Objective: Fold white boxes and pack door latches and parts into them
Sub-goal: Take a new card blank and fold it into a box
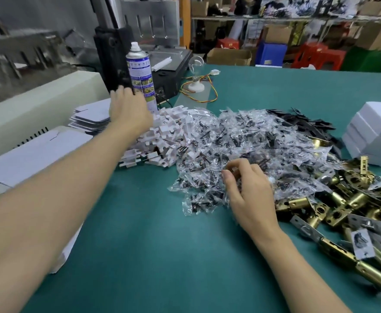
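Note:
My left hand (128,109) reaches far forward over a stack of flat white box blanks (92,116), its fingers stretched out beside a spray can (139,75); it holds nothing I can see. My right hand (248,188) hovers over a big pile of clear bags of screws (241,136), with thumb and fingers curled and pinching one bag at the pile's near edge. Brass door latches (342,204) lie heaped to the right. A pile of white cardboard inserts (162,136) sits left of the bags. Folded white boxes (374,132) are stacked at the far right.
Black metal plates (304,123) lie behind the bags. More flat white blanks (38,152) lie at the left edge, beside a cream machine (38,98). A light bulb on a white base (196,64) with coloured wires stands at the back. The table (151,245) has a green mat.

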`<control>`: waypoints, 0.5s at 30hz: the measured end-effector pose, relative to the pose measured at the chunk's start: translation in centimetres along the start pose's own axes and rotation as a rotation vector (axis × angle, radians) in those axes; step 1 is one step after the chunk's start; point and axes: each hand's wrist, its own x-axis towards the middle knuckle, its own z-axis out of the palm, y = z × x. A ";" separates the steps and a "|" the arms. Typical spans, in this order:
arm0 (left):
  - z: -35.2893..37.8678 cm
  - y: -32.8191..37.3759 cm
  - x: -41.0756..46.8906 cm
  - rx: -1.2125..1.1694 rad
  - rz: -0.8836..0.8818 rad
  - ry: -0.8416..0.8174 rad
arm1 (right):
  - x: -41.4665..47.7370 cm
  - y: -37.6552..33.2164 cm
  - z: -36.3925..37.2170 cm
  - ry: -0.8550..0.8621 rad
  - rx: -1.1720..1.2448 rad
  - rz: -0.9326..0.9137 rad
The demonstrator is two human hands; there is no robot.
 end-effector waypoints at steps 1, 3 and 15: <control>0.2 -0.5 0.4 0.075 -0.026 -0.057 | 0.0 0.0 0.0 -0.006 -0.008 0.005; 0.6 -1.6 0.8 0.159 -0.071 -0.153 | 0.0 0.0 0.0 -0.008 -0.018 0.002; 0.9 -4.7 1.1 0.348 0.048 -0.101 | 0.2 -0.2 -0.1 -0.009 -0.027 -0.029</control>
